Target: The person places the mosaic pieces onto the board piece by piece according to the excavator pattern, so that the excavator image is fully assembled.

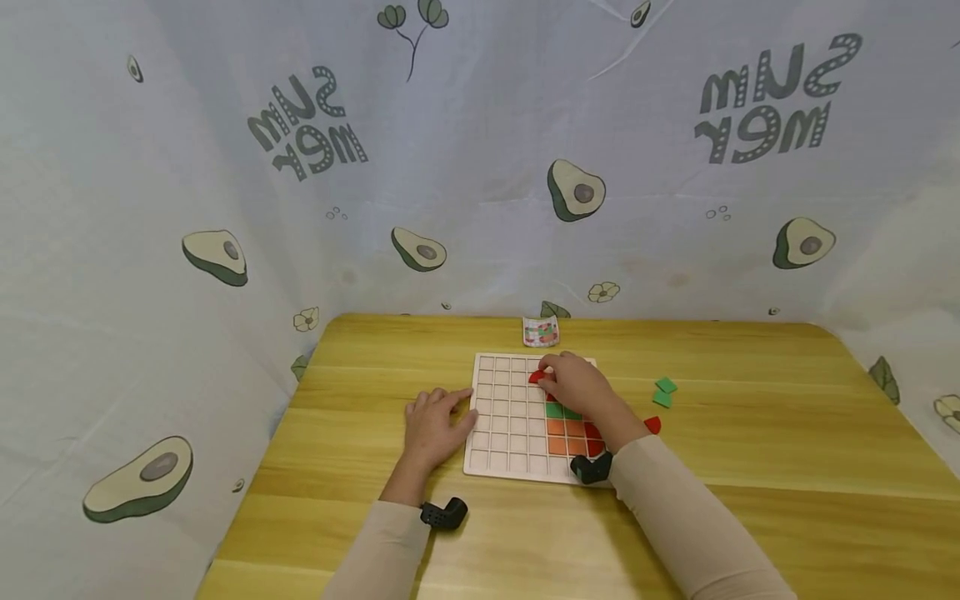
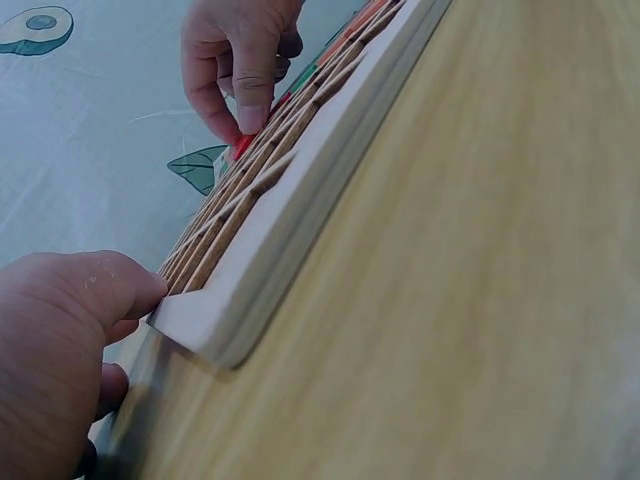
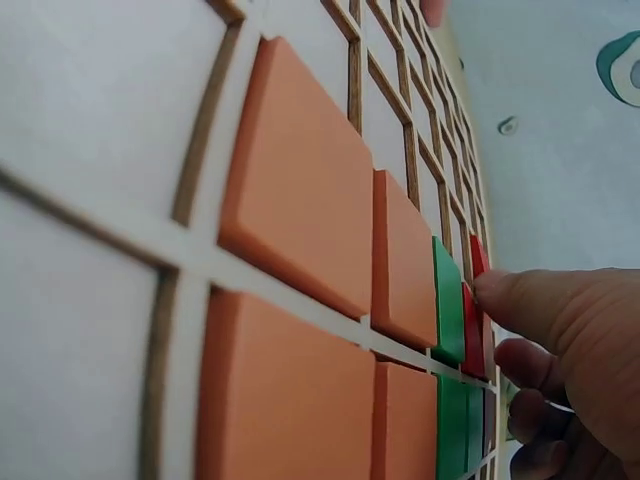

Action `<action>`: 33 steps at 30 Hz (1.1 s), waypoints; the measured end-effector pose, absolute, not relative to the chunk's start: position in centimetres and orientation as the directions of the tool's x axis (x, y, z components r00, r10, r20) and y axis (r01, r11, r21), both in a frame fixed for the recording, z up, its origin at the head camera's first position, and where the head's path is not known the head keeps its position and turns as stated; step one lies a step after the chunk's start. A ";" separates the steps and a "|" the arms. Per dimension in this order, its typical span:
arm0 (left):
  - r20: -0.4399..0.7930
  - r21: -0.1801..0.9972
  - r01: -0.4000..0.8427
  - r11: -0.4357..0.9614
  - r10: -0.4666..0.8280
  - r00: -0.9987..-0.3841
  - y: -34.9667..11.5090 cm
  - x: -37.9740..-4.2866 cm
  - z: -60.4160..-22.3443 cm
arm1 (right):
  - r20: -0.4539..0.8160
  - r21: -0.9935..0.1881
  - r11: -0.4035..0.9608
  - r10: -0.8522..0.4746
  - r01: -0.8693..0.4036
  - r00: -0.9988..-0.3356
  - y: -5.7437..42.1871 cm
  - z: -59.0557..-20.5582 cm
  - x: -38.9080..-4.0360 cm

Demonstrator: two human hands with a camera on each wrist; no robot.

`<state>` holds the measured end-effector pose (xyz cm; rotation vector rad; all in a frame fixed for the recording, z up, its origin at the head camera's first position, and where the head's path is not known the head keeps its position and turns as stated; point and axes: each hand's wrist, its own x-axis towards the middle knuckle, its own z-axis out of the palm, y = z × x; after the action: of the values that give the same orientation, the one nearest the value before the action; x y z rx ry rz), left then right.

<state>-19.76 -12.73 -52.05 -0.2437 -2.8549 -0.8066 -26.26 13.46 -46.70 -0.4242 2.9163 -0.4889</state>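
A pale wooden grid board (image 1: 498,410) lies on the table. My right hand (image 1: 581,385) reaches over its far part and pinches a red piece (image 1: 536,377) with a curved edge between thumb and fingertips. In the right wrist view, that red piece (image 3: 479,252) is tilted at the thumb tip, above the grid. Nearer me, green tiles (image 1: 554,410), orange tiles (image 1: 557,427) and red pieces (image 1: 594,439) fill cells on the board's right side. My left hand (image 1: 435,425) rests by the board's left edge, its thumb and forefinger touching the rim.
Right of the board lie two loose green squares (image 1: 664,385) and a red piece (image 1: 652,426), partly behind my right forearm. A small patterned card (image 1: 541,332) stands beyond the far edge of the board. A printed cloth (image 1: 480,167) hangs behind the table.
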 end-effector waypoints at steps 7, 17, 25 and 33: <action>0.225 0.506 0.210 0.836 0.108 -0.968 -12.7 -19.7 -52.1 | -0.103 -0.328 0.905 -0.319 -0.271 -0.942 13.5 -46.6 -26.1; 0.222 0.512 0.209 0.833 0.107 -0.969 -12.6 -19.6 -52.0 | -0.110 -0.310 0.891 -0.382 -0.333 -0.918 14.0 -46.4 -25.8; 0.215 0.519 0.205 0.830 0.106 -0.971 -12.5 -19.4 -51.8 | -0.139 -0.436 0.876 -0.293 -0.208 -0.946 17.0 -45.6 -25.4; 0.224 0.525 0.205 0.826 0.098 -0.970 -12.5 -19.3 -51.7 | -0.148 -0.475 0.878 -0.150 -0.063 -0.978 23.4 -45.1 -23.6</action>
<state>-19.34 -12.50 -51.71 -0.2369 -2.8203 -0.8425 -23.57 23.45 -45.13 -0.1636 2.8676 -0.7166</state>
